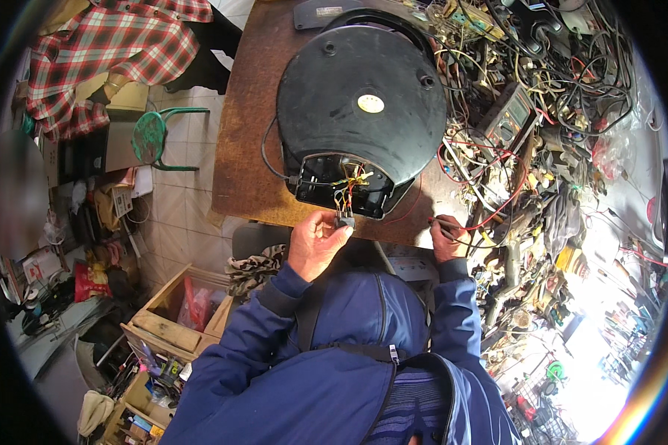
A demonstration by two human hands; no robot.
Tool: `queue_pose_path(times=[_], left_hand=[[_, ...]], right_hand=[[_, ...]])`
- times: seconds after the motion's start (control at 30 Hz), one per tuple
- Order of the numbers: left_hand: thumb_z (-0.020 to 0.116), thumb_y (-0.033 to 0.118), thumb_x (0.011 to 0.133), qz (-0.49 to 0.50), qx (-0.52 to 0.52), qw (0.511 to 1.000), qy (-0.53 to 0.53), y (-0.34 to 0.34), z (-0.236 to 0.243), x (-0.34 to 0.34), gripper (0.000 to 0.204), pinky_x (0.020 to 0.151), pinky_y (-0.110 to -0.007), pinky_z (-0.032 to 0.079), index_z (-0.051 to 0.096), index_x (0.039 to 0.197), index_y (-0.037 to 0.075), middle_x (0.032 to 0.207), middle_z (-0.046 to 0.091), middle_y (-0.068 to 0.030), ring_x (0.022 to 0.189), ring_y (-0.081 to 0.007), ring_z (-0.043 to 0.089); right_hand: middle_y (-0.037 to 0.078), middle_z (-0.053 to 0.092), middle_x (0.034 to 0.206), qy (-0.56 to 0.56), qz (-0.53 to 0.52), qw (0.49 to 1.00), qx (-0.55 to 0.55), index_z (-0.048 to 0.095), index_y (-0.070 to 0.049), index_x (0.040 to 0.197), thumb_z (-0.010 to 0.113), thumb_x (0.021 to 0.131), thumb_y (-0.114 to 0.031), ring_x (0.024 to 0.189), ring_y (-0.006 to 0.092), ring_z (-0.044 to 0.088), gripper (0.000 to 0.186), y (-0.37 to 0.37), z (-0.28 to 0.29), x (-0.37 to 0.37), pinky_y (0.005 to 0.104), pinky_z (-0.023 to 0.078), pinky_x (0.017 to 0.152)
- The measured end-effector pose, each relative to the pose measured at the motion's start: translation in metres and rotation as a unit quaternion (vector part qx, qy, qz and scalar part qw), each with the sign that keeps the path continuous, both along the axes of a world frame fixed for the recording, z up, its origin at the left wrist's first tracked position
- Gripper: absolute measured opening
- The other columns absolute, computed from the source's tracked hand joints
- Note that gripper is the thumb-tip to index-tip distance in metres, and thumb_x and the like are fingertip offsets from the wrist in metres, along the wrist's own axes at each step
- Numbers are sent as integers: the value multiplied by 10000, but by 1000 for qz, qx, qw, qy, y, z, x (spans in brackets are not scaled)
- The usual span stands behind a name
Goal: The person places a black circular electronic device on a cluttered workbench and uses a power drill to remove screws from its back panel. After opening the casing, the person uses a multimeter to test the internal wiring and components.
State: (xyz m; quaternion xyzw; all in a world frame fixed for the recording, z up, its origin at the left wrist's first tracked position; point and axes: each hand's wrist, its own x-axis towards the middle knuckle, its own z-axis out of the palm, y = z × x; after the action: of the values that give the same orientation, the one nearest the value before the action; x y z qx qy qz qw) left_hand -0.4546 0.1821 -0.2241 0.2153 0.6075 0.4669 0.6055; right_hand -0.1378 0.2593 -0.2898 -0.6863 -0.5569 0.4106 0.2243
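A round black appliance lies with a small pale oval label facing up on the wooden table. At its near side, an open compartment shows several yellow and red wires. My left hand pinches a small dark block-shaped part where these wires end, just outside the compartment. By the table's near edge, my right hand is closed around a test probe; red and black leads run from it to the right. The probe's far end is hard to make out. A multimeter lies among the clutter.
Tangled cables, tools and loose parts cover the right side. A power cord bends along the appliance's left. A wooden drawer stands open at lower left. Near a green stool is another person in a plaid shirt.
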Motion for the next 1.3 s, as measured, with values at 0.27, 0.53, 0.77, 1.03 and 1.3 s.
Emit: queue_pose_path(times=[0.27,0.53,0.77,1.03,1.3], left_hand=[[578,210,1028,55,-66,960,-268,-4,1,-10,215,833,-362,573,637,1109,19,973,693,-83,846,-159,665],[541,258,1035,58,-61,941,-328,-7,-10,-10,274,835,-392,565,636,1109,13,971,675,-93,841,-176,646],[500,281,1030,55,-65,935,-343,-7,-11,-10,358,851,-395,553,627,1161,-28,989,649,-102,853,-189,622],[514,305,1025,49,-61,936,-342,-6,-12,-9,399,848,-390,551,622,1198,-37,975,633,-91,844,-180,613],[508,327,1027,46,-57,934,-351,-6,-12,-9,455,857,-391,551,606,1251,-57,983,657,-96,825,-176,619]], right_hand=[[121,752,865,-11,3,1000,-5,708,13,992,706,894,-141,786,167,726,183,1,-4,2,294,582,725],[88,727,816,-4,0,1000,-6,699,14,1012,691,924,-175,660,125,663,208,0,2,-1,272,547,614],[93,715,829,2,0,1000,-3,688,11,1066,660,958,-242,630,142,653,276,-4,-11,8,287,542,570],[101,706,808,11,-9,1000,-14,693,16,1057,647,960,-264,627,150,660,300,0,-2,2,290,544,562],[125,725,800,-4,-12,1000,-26,702,23,1021,640,954,-257,691,178,687,294,3,6,-1,313,548,645]])
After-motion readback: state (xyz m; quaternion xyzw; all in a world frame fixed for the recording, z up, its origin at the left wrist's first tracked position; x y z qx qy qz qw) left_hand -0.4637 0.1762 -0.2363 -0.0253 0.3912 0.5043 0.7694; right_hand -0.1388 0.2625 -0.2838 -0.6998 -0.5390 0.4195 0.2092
